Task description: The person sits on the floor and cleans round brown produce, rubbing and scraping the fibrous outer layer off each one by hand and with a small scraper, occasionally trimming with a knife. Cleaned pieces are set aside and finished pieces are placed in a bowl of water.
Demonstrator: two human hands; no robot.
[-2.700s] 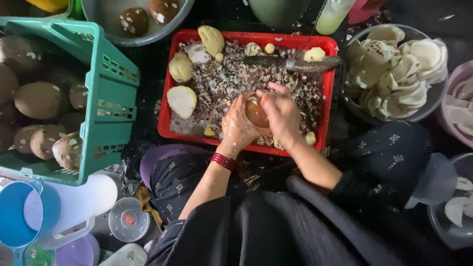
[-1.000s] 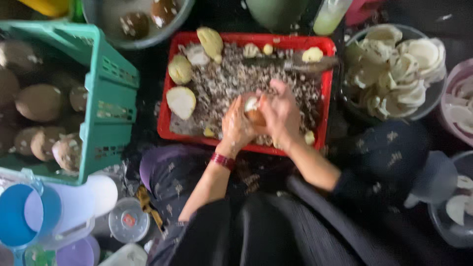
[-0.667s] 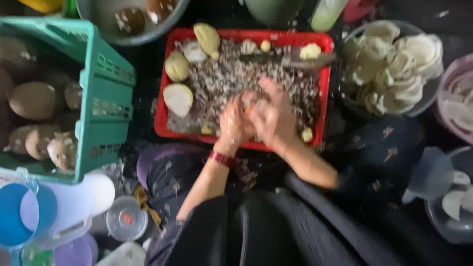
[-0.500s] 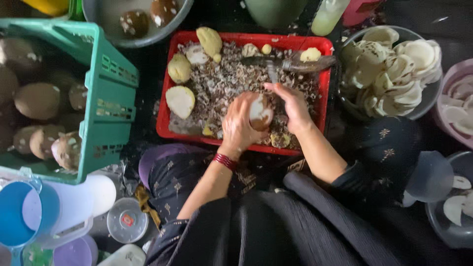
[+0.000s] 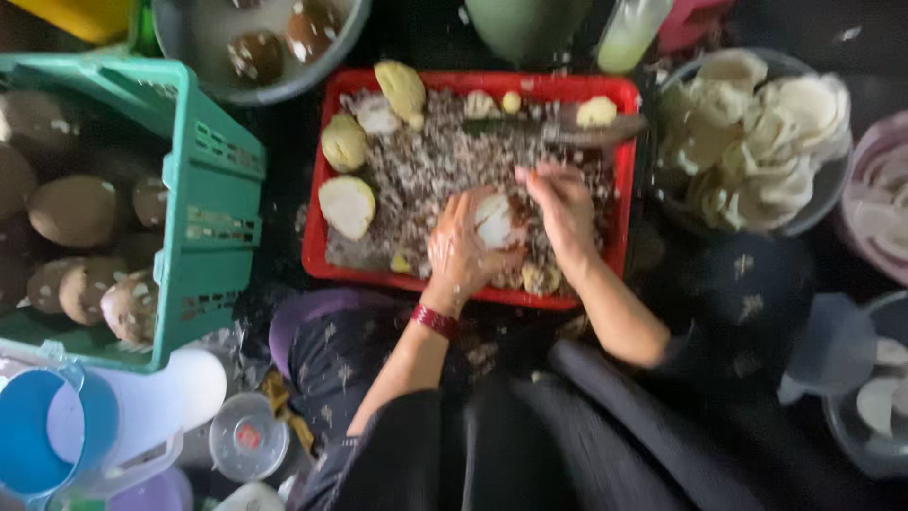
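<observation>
The left hand (image 5: 461,254) cups a round, partly peeled white-and-brown tuber (image 5: 496,221) over the near half of the red tray (image 5: 619,170), its grip closed around the piece. The right hand (image 5: 560,210) rests against the tuber's far side, fingers curled; whether its grip clamps the tuber cannot be told. Peelings (image 5: 430,161) cover the tray floor. A green crate (image 5: 210,218) stands left of the tray, a bowl of white slices (image 5: 757,132) right of it.

Tray (image 5: 317,255) in centre, peelings inside; crate (image 5: 213,218) of coconuts at its left edge; bowl (image 5: 813,203) of slices at its right.
</observation>
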